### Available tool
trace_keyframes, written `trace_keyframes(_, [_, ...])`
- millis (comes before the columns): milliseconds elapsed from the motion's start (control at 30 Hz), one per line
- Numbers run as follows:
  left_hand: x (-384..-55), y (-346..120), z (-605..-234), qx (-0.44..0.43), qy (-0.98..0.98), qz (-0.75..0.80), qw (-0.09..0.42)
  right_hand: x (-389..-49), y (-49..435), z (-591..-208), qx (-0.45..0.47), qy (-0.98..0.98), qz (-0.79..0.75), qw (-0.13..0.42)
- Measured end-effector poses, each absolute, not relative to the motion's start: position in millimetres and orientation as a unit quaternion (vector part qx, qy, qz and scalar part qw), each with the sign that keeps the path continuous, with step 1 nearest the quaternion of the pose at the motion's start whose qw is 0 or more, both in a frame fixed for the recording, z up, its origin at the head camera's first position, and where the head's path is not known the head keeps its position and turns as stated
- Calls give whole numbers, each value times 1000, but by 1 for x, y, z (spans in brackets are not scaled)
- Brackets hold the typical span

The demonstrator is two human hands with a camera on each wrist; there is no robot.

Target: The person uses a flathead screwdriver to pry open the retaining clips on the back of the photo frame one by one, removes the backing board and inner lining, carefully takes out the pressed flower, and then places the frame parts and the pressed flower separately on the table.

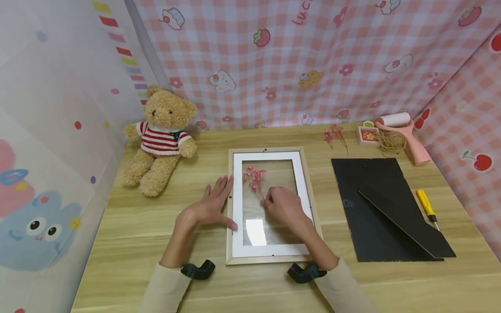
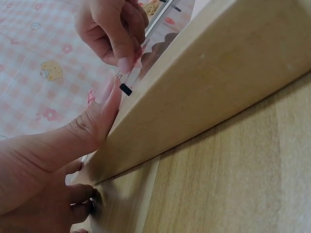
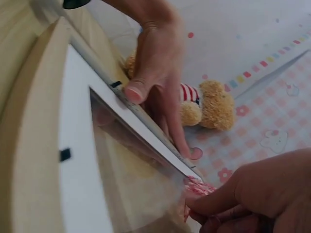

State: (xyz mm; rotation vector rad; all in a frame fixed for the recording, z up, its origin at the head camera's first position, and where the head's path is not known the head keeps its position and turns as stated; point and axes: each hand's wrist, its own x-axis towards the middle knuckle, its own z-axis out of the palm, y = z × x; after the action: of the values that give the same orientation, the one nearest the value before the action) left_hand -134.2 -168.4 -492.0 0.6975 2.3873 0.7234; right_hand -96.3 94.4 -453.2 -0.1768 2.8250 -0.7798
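Note:
A light wooden picture frame lies on the table with a white mat and a clear pane inside it. My left hand rests along the frame's left edge, fingers spread and thumb on the rim. Over the pane, my right hand pinches the thin stem of a pink dried flower sprig. The sprig's blossoms point toward the mat's upper left corner. In the right wrist view the fingertips hide part of the stem. Whether the sprig touches the pane, I cannot tell.
A teddy bear sits at the back left. To the right lies a black backing board with its stand raised, beside a yellow screwdriver. Further back are more pink sprigs, a small box, twine and a lint roller.

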Motion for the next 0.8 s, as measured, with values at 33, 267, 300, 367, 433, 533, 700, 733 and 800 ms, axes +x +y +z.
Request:
trace_keyframes(33, [-134, -168, -492, 259, 886, 270, 273, -97, 96, -452, -58, 954, -275, 108])
trace_keyframes(267, [-134, -168, -490, 256, 883, 280, 277, -104, 110, -450, -58, 926, -351, 124])
trace_keyframes(300, [-133, -168, -490, 256, 883, 279, 278, -106, 112, -450, -62, 920, -366, 128])
trace_keyframes(367, [-133, -168, -489, 255, 883, 278, 278, -110, 118, -452, -67, 904, -399, 138])
trace_keyframes(433, [-133, -168, -489, 255, 884, 276, 280, -114, 124, -453, -65, 888, -430, 145])
trace_keyframes(533, [-134, -168, -490, 255, 883, 276, 282, -119, 134, -454, -52, 867, -471, 154])
trace_keyframes(700, [-135, -168, -493, 257, 882, 276, 282, -128, 154, -450, -31, 843, -514, 157])
trace_keyframes(733, [-135, -169, -494, 257, 882, 275, 282, -131, 160, -449, -29, 840, -519, 158])
trace_keyframes(800, [-135, -170, -495, 256, 884, 272, 282, -137, 171, -445, -24, 834, -528, 160])
